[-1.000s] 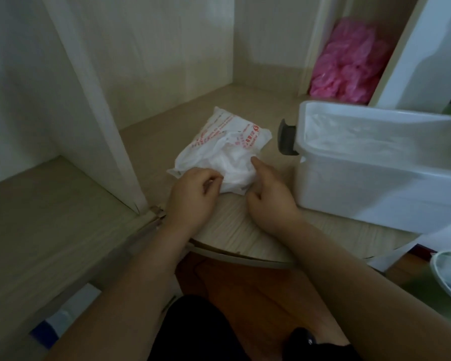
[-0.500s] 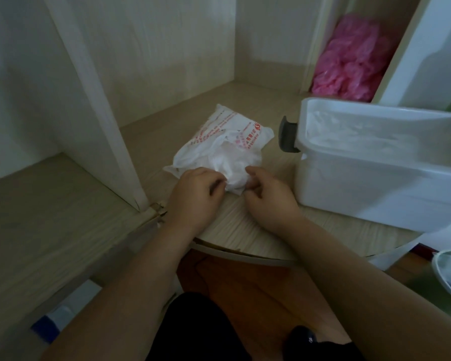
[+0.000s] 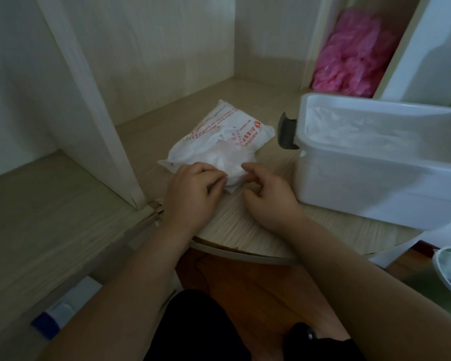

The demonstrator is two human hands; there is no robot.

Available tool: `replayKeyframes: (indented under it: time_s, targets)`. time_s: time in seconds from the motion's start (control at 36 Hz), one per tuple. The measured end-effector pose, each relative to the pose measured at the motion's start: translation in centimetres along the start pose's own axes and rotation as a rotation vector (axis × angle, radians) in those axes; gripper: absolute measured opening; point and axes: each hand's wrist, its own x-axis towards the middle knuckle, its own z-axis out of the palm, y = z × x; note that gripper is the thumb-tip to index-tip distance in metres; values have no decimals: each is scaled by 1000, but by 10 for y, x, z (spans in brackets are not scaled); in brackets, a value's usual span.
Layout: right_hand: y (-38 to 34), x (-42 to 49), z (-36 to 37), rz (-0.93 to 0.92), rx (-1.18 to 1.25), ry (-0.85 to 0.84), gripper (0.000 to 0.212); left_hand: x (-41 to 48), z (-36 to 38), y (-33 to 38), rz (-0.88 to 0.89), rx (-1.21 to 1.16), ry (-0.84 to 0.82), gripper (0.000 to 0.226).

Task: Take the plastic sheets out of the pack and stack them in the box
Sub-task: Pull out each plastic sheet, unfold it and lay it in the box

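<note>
The left hand has its grip pinched on the near edge of the plastic sheets, which bulge out of the printed pack lying just beyond the knuckles on the shelf. A second ago the right hand lay farther out with a finger stretched across the wad. It has since drawn back, and its fingers now curl at the wad's near corner, just beside the left grip; whether they actually pinch plastic I cannot tell. This looks like gathering an edge to pull sheets free. The box, already holding some, stands right of the right grip
</note>
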Motion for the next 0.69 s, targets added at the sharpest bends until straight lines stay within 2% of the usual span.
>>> replayKeyframes:
  time_s: [0.22,0.44,0.56,0.64,0.69]
  targets:
    - [-4,1,0,10,-99,-35,61,-3,-5,5,-39,-109,94,5]
    - [-8,1,-1,19,-221,-83,58,0,-6,3,-73,-126,152,10]
    - [-11,-1,1,42,-295,-60,57,-3,-4,2,-200,-90,239,19]
    - [-15,-4,6,-52,-451,11,56,-6,-7,7,-328,-179,238,9]
    - [-18,-5,7,-172,-511,60,53,-6,-9,10,-337,-225,229,8]
